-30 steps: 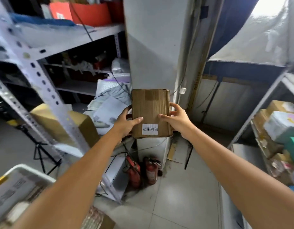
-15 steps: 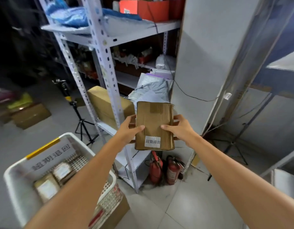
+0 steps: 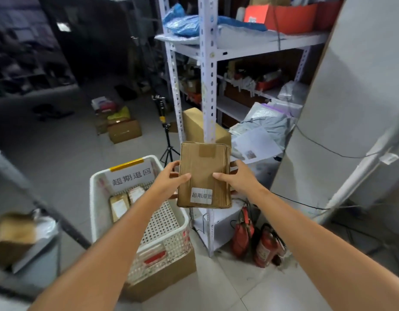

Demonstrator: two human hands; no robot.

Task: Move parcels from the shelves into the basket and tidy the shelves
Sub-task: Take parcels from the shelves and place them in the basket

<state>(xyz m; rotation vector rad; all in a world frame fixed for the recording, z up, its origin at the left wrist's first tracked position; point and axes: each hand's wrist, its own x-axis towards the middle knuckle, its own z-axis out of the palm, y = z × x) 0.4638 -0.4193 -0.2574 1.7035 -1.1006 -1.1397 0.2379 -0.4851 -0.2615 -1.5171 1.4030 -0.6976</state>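
So both hands are clamped on the same thing: the left hand grips the left edge of a brown cardboard parcel, thumb on the front and fingers curled round the back, and the right hand does the mirror image on the right edge. The parcel hangs in the air between them, more or less upright, with a strip of tape at the top and a white label with printed characters low on its face, just below the two thumbs. Down and to the left of the left hand sits the white perforated basket, with a yellow-topped sign propped at its far end and a few flat parcels lying inside; the held parcel isn't in it. The basket sits on a cardboard box on the floor. Right behind the hands is the white post of the shelf unit, with a big brown box on a low shelf and a heap of grey mailer bags beyond the right hand. Below the right hand, two red fire extinguishers stand by the foot of the shelves. Past the left hand there's a black tripod, and farther out some boxes on the floor. Way above the hands, the top shelf has a blue plastic bag and a red box.
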